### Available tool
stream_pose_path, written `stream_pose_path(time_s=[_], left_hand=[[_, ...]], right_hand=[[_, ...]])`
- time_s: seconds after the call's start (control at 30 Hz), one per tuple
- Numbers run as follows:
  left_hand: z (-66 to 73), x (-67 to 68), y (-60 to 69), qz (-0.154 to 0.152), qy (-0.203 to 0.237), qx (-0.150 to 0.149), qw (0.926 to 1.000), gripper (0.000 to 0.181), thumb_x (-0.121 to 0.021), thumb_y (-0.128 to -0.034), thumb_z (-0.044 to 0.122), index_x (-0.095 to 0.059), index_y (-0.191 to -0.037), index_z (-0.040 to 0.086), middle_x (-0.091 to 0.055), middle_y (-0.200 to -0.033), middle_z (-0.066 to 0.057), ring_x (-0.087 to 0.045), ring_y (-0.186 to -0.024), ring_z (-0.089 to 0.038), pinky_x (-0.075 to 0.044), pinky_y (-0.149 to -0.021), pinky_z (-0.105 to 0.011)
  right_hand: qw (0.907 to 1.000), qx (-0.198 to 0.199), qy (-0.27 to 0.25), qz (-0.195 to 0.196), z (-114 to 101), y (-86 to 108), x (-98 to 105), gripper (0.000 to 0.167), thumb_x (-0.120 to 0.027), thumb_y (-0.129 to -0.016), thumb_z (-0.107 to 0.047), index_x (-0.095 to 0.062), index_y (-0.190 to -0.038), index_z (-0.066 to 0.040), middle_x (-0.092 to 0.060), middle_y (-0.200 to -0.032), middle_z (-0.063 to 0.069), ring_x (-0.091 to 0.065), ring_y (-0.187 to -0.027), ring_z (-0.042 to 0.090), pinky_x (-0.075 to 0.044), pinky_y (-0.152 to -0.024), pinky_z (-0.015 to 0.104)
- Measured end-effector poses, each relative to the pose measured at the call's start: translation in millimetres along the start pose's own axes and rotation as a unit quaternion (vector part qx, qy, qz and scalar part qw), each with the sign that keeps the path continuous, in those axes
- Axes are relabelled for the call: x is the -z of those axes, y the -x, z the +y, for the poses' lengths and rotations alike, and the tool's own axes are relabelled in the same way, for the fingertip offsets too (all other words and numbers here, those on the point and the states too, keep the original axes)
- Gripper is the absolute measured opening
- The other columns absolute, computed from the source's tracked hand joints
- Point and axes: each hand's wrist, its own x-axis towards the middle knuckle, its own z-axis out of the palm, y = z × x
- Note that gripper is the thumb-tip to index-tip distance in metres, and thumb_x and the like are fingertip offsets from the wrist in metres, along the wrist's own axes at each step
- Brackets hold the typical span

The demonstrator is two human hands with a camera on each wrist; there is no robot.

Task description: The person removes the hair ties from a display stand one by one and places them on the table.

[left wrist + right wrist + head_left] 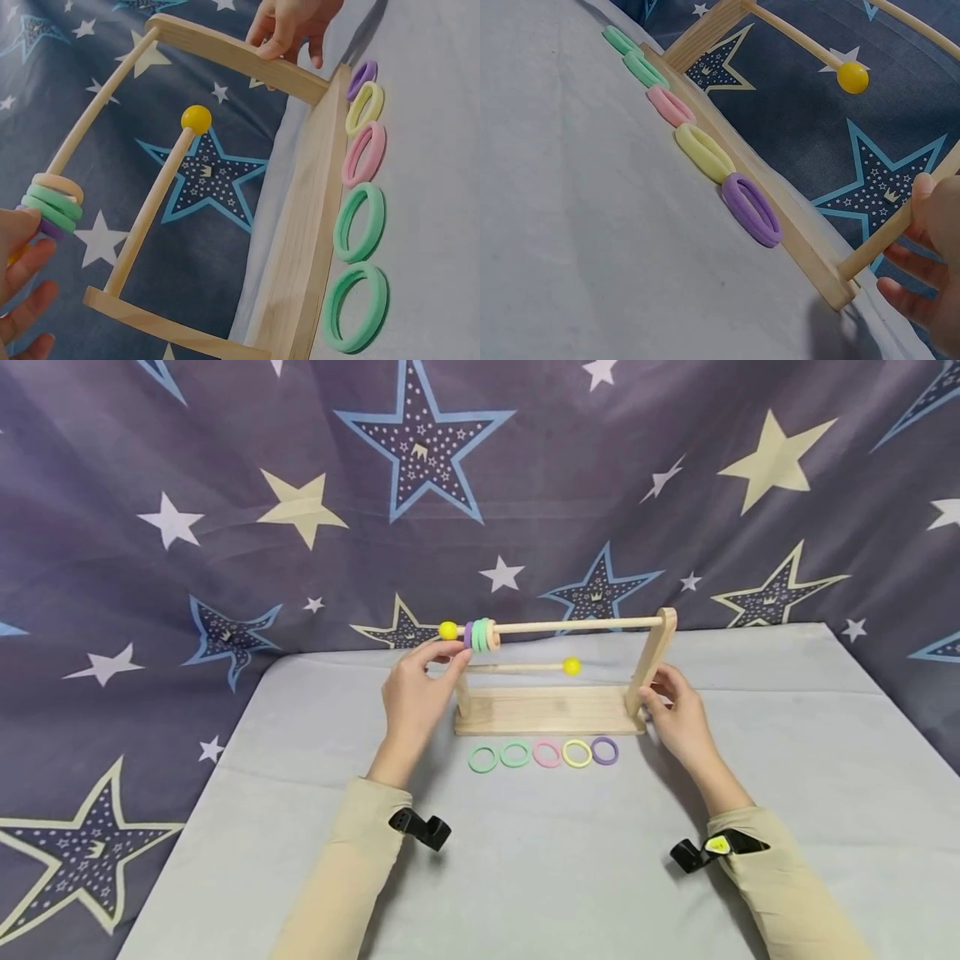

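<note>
Wooden stand [547, 710]: left hand [418, 689] pinching purple ring [468, 636] on upper rod [585, 625]; right hand [681, 717] gripping right post [651, 662], seemingly steadying; five loose rings [548, 766] along stand's near side, likely for reach

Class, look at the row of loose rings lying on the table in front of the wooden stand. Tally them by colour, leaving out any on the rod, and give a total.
Green rings: 2
Pink ring: 1
Yellow ring: 1
Purple ring: 1
Total: 5
</note>
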Motion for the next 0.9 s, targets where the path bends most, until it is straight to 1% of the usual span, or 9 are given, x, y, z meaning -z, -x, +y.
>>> stream_pose_path(time_s=[0.23, 0.4, 0.53, 0.67, 0.77, 0.9], left_hand=[[0.9, 1.3, -0.1, 0.021, 0.009, -0.006, 0.9997, 0.021, -0.076, -0.0881, 0.037, -0.08, -0.098, 0.019, -0.075, -0.095, 0.0, -0.069, -0.089, -0.02, -0.048, -0.069, -0.041], [1.2, 2.9, 1.5, 0.028, -0.009, -0.016, 0.9994, 0.019, -0.076, -0.088, 0.036, -0.08, -0.098, 0.02, -0.075, -0.093, 0.002, -0.068, -0.091, -0.02, -0.048, -0.069, -0.043], [1.7, 3.2, -0.1, 0.035, -0.015, -0.032, 0.9988, 0.018, -0.076, -0.0882, 0.034, -0.08, -0.099, 0.021, -0.076, -0.093, 0.002, -0.068, -0.089, -0.02, -0.047, -0.069, -0.043], [2.6, 3.1, -1.9, 0.039, -0.018, -0.038, 0.9983, 0.018, -0.076, -0.088, 0.034, -0.08, -0.098, 0.02, -0.076, -0.092, 0.003, -0.068, -0.088, -0.021, -0.047, -0.067, -0.043], [2.6, 3.1, -1.9, 0.042, -0.021, -0.037, 0.9982, 0.018, -0.076, -0.0879, 0.034, -0.079, -0.098, 0.02, -0.076, -0.092, 0.002, -0.068, -0.088, -0.021, -0.047, -0.068, -0.043], [1.4, 4.4, -0.8, 0.045, -0.027, -0.03, 0.9981, 0.017, -0.077, -0.0876, 0.034, -0.079, -0.098, 0.02, -0.076, -0.092, 0.003, -0.067, -0.089, -0.021, -0.047, -0.068, -0.043]], right_hand=[[1.0, 0.006, -0.001, -0.002, -0.4, -1.7, -0.8, 0.041, -0.062, -0.097, -0.011, -0.052, -0.132, 0.008, -0.063, -0.119, 0.029, -0.061, -0.102, 0.006, -0.043, -0.076, 0.008], [1.0, 0.001, -0.006, -0.005, -0.6, 0.4, -0.4, 0.04, -0.063, -0.097, -0.009, -0.052, -0.132, 0.008, -0.063, -0.118, 0.029, -0.062, -0.102, 0.007, -0.044, -0.075, 0.009], [1.0, 0.001, -0.003, -0.002, 0.3, 0.7, 0.2, 0.041, -0.062, -0.097, -0.009, -0.052, -0.132, 0.007, -0.063, -0.118, 0.029, -0.062, -0.103, 0.008, -0.044, -0.075, 0.009], [1.0, 0.003, 0.005, 0.0, -1.0, -0.7, 0.7, 0.041, -0.062, -0.097, -0.008, -0.052, -0.133, 0.007, -0.063, -0.118, 0.029, -0.061, -0.102, 0.011, -0.042, -0.075, 0.008], [1.0, 0.001, 0.001, 0.0, -1.8, -0.7, 0.3, 0.04, -0.063, -0.096, -0.006, -0.052, -0.133, 0.007, -0.063, -0.118, 0.029, -0.06, -0.102, 0.009, -0.043, -0.075, 0.008], [1.0, 0.001, -0.006, -0.002, -1.0, 0.0, -1.3, 0.038, -0.062, -0.096, -0.004, -0.052, -0.131, 0.008, -0.064, -0.117, 0.029, -0.059, -0.1, 0.002, -0.044, -0.076, 0.008]])
